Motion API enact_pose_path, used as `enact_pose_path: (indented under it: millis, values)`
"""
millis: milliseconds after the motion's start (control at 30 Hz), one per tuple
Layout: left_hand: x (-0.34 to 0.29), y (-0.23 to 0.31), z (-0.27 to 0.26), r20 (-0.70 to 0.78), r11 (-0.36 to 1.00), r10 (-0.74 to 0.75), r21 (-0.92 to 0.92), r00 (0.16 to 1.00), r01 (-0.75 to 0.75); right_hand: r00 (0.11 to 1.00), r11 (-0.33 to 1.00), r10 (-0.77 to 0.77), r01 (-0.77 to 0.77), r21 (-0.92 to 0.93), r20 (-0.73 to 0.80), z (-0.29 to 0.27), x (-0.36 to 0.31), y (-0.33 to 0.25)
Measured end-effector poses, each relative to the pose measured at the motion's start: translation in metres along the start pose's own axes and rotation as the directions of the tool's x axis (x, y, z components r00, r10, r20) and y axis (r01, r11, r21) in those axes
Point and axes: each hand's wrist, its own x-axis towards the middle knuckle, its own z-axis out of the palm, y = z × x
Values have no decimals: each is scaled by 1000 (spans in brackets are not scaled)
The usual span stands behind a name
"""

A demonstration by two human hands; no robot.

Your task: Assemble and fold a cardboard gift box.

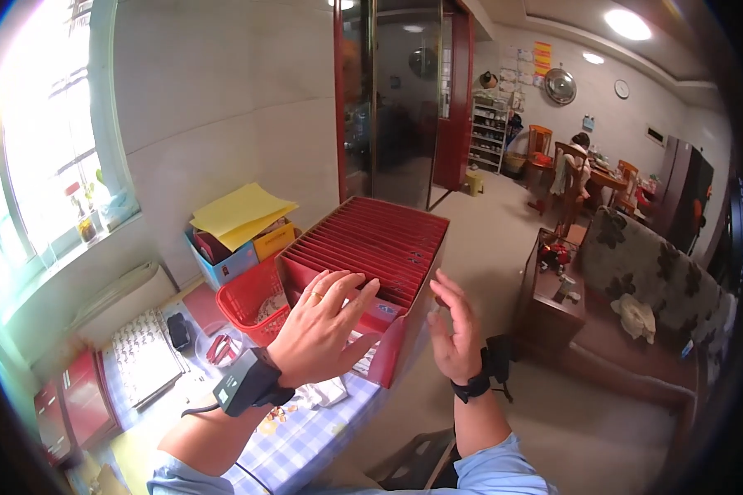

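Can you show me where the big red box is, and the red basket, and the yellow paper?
red box (421,285): head view, right side wall.
red basket (252,299): head view, mesh front wall.
yellow paper (239,210): head view, middle of top sheet.

- My left hand (322,326) covers the near end of the red box (363,247).
- I can't make out the seated person (576,169) at the far table; too small.

Red plastic basket (252,301), yellow paper sheets (239,210) atop a blue box (227,266), floral sofa (660,285) opposite.

left hand (322,326) spread, right hand (456,326) open
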Motion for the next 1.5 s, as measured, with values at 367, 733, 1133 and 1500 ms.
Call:
enact_pose_path:
  millis: [367, 733, 1133, 1500]
  values:
    - [6, -1, -1, -35, 1000, 9, -15, 999, -9, 996, 995, 82, -80, 57, -32, 1, -19, -1]
    - [39, -5, -5, 157, 997, 60, 37, 986, -66, 995, 993, 95, -94, 66, -16, 3, -24, 5]
    - [41, -7, -12, 208, 996, 91, -3, 974, -92, 996, 994, 93, -93, 49, -3, 3, -28, 10]
    - [57, -12, -1, 173, 979, 187, -116, 967, -168, 996, 993, 94, -95, 76, 8, 7, -33, 15]
